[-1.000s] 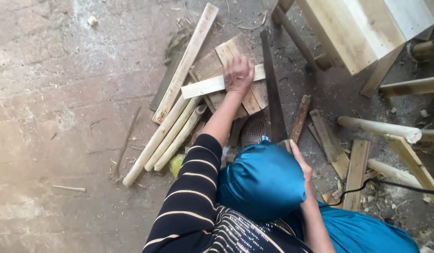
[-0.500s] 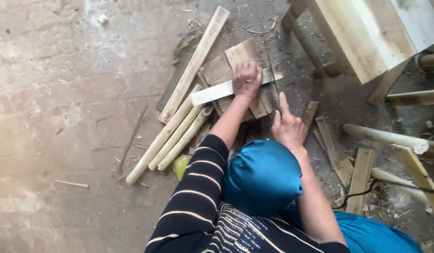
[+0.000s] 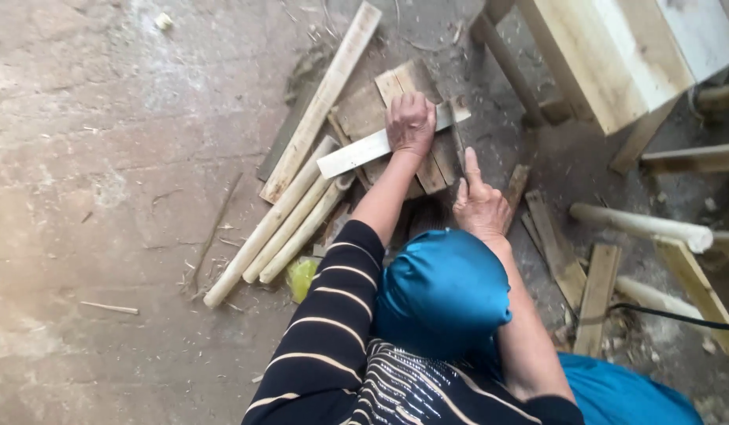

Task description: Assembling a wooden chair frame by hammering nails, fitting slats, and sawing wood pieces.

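Pressing down, my left hand (image 3: 410,122) lies palm-flat with fingers curled over a pale slat (image 3: 364,151), pinning it across a stack of short boards (image 3: 380,110) on the concrete floor (image 3: 105,197). My right hand (image 3: 480,206) grips a dark blade (image 3: 457,142), thumb stretched along its handle, the edge standing just beside the left hand, at the slat. I cannot tell whether the blade touches the wood. Left of the boards lie three round sticks (image 3: 278,228) and a long plank (image 3: 321,102). A wooden stool (image 3: 608,63) stands well to the right.
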